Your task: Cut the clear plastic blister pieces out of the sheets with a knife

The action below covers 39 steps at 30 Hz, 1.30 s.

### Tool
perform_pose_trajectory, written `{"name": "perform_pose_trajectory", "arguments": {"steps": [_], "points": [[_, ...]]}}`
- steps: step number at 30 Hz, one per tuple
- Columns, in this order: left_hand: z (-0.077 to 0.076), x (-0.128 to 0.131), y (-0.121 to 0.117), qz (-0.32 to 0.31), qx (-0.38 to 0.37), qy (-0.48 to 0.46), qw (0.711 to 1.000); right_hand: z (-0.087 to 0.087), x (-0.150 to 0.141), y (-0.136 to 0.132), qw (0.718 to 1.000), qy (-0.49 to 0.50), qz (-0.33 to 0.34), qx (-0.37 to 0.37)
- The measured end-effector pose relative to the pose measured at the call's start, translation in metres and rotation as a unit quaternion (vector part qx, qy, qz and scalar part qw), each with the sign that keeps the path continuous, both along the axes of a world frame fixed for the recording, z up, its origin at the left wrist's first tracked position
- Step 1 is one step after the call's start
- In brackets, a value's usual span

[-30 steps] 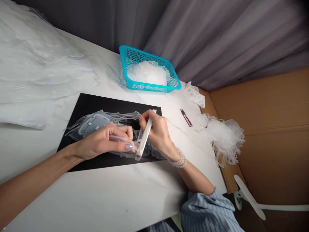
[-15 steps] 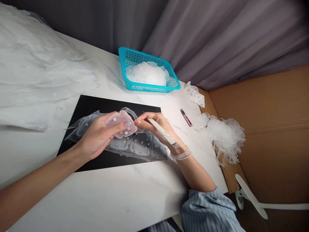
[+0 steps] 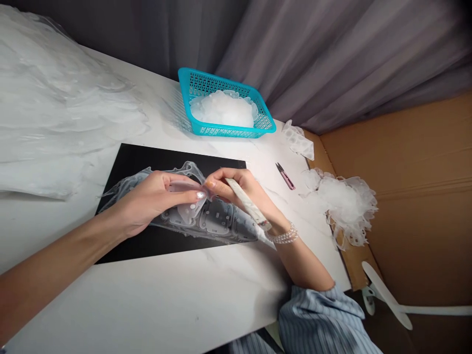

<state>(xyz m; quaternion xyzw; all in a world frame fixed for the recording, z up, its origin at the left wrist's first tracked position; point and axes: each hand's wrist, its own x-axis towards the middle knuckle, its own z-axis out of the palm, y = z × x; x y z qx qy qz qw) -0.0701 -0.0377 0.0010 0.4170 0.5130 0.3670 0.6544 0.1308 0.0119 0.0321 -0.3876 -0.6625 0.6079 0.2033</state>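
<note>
A translucent silicone sheet (image 3: 221,223) with moulded pads lies on a black mat (image 3: 147,157) on the white table. My left hand (image 3: 155,199) is closed, pinching a small clear piece (image 3: 188,209) of that sheet between thumb and fingers. My right hand (image 3: 239,191) meets it fingertip to fingertip and grips a long white tool (image 3: 247,204) that runs back along the wrist, which wears a bead bracelet.
A turquoise basket (image 3: 265,125) heaped with clear pieces stands behind the mat. Pink snips (image 3: 285,176) lie to the right, near piles of trimmed silicone scrap (image 3: 342,201). White plastic sheeting (image 3: 55,113) covers the left side. A cardboard wall (image 3: 413,187) borders the right.
My left hand has turned the small piece over and lowered it toward the sheet. My right hand swung the white tool from upright to lying along the wrist a second ago.
</note>
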Motion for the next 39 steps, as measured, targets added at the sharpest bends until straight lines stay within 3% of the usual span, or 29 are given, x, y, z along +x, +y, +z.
{"name": "perform_pose_trajectory", "arguments": {"steps": [3,8,18,26,31,35,39], "points": [[-0.002,0.000,-0.001,0.005,-0.017,-0.035,0.999,0.002,0.005,0.004,0.998,-0.025,0.050,-0.010],[-0.001,0.000,-0.002,0.002,-0.063,-0.094,0.994,0.004,0.010,0.007,0.993,-0.025,0.094,0.063],[0.012,0.000,-0.005,-0.025,-0.111,-0.091,0.989,0.011,0.015,0.003,0.973,-0.079,0.111,0.184],[0.008,0.001,-0.010,-0.112,-0.134,-0.082,0.981,0.008,0.004,-0.005,0.978,-0.087,0.058,0.180],[0.006,0.003,-0.012,-0.155,-0.127,-0.019,0.980,-0.004,0.001,0.003,0.976,-0.118,-0.088,0.161],[0.017,-0.001,-0.009,-0.158,-0.106,0.016,0.982,-0.010,0.015,0.021,0.952,-0.201,-0.087,0.215],[0.033,-0.007,-0.007,-0.129,-0.053,0.035,0.990,0.008,0.025,0.020,0.920,-0.211,-0.122,0.308]]}}
